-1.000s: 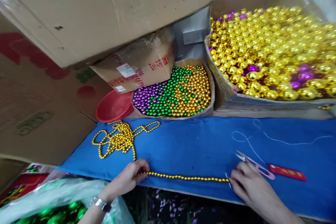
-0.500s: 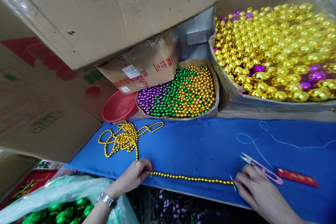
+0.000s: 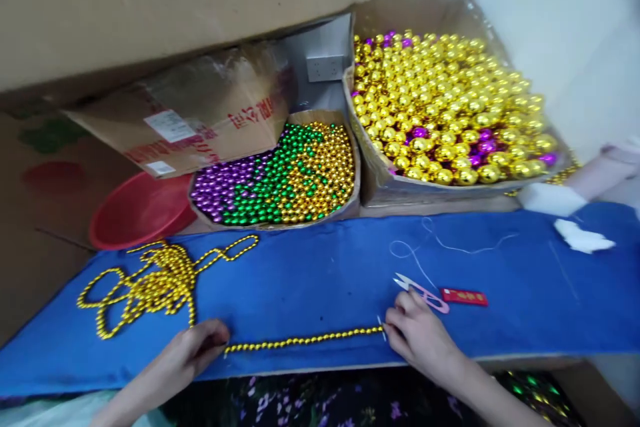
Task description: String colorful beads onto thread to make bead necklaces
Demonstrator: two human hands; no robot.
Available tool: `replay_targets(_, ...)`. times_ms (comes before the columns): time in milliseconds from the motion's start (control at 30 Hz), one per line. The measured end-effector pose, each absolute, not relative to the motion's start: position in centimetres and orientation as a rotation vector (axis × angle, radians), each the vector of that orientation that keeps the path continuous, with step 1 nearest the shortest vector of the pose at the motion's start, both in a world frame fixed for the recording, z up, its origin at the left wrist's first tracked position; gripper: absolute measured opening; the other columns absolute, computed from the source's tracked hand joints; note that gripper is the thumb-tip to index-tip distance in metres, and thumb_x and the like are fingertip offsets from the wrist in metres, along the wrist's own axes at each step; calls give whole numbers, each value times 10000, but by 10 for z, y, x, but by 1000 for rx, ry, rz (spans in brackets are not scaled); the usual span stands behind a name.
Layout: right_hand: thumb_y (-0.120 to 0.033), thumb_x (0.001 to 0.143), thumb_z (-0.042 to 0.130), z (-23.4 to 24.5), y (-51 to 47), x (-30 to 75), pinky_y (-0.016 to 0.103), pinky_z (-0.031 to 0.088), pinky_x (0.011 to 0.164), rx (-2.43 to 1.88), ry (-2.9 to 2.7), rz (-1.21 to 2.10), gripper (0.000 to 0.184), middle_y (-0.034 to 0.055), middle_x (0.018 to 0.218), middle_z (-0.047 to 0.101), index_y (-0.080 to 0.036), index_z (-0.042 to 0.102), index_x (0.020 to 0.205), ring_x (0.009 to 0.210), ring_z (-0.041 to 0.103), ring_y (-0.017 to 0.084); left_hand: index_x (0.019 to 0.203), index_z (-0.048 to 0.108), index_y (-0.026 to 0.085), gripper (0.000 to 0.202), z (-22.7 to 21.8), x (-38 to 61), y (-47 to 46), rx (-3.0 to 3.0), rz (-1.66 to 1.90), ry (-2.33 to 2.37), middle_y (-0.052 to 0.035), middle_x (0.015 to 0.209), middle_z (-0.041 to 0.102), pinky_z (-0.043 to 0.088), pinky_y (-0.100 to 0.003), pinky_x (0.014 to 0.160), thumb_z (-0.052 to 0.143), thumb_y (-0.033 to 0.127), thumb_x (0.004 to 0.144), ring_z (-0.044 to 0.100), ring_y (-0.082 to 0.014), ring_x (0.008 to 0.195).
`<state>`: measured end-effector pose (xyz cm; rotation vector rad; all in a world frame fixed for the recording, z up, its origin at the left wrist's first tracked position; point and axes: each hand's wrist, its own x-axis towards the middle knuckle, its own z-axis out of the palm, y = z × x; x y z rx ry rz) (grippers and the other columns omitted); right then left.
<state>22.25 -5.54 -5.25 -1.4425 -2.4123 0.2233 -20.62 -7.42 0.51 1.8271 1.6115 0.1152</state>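
A strand of small gold beads (image 3: 305,340) lies stretched along the near edge of the blue cloth (image 3: 330,270). My left hand (image 3: 193,352) pinches the strand at its left, where it runs up into a tangled pile of gold bead strands (image 3: 150,283). My right hand (image 3: 417,333) is closed on the strand's right end, where a thin needle (image 3: 380,328) shows at the fingertips. Pink thread snips (image 3: 420,290) and a red packet (image 3: 464,297) lie just beyond my right hand. White thread (image 3: 435,243) loops across the cloth.
A cardboard tub (image 3: 350,203) of purple, green and gold beads stands behind the cloth, with a large box (image 3: 380,180) of bigger gold balls to its right. A red basin (image 3: 137,210) sits at the left under cardboard boxes (image 3: 190,120). White cloth pieces (image 3: 583,237) lie at the right.
The view has swung right, showing the cloth's right end and a white wall. Both hands stay on the ends of the bead strand, held taut as before.
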Motion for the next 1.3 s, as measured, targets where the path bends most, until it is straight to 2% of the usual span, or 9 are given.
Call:
replay_targets(167,-174,776,598,-51,-56,223,297,445,760,-1471,-2405,157,135,15,757,523,-218,615,649,799,519,177,874,621,248,198,-1,-208,-72,1924,143,1575,-14,863,685,486,-263,740,453,352,883,635,-205,810)
replay_targets(433,-208,866,511,-6,9,245,419,295,1019,-1487,-2397,-132,169,35,824,535,-210,655,777,843,500,186,870,639,225,283,17,-178,-40,2203,54,1677,-85,915,641,471,-305,737,357,238,892,640,-233,800)
replay_targets(667,-264,882,485,-3,74,262,349,377,763,-1627,-2370,-255,233,88,884,580,-192,680,778,804,528,205,801,561,195,250,46,-128,0,2255,133,1682,-77,820,617,429,-302,708,338,226,909,602,-208,751)
replay_targets(800,-114,806,533,-11,75,246,391,346,722,-1632,-2417,-158,184,118,920,639,-186,687,734,812,560,243,766,526,202,210,36,-124,9,2211,171,1686,-48,766,618,411,-275,634,386,279,902,586,-188,674)
replay_targets(967,-202,865,508,2,50,152,395,373,794,-1261,-2543,166,259,63,988,685,-264,637,1081,945,554,263,751,509,205,255,34,-122,12,2138,259,1684,-16,709,596,417,-251,610,352,315,920,573,-168,655)
replay_targets(1067,-361,893,500,6,39,80,296,372,927,-932,-2575,358,495,44,1206,619,-193,405,1348,1085,525,187,759,510,203,270,43,-117,10,2137,314,1614,-6,731,597,440,-231,625,343,336,924,568,-154,680)
replay_targets(1100,-404,880,516,5,39,61,272,394,913,-853,-2584,408,549,51,1208,618,-160,383,1355,1080,539,176,764,513,202,276,45,-117,9,2138,336,1587,-5,739,601,450,-226,631,340,344,925,569,-151,690)
replay_targets(1233,-331,950,451,-7,57,43,279,483,782,-665,-2675,524,229,-30,855,695,-188,611,1030,796,648,115,719,535,213,277,43,-145,4,2107,460,1598,5,686,624,480,-220,612,397,378,893,592,-159,654)
replay_targets(1300,-316,939,490,-14,74,75,337,502,776,-706,-2711,492,210,-3,882,678,-158,628,944,810,646,133,722,573,228,225,36,-177,3,2110,517,1681,5,693,673,503,-225,616,469,396,830,634,-182,668)
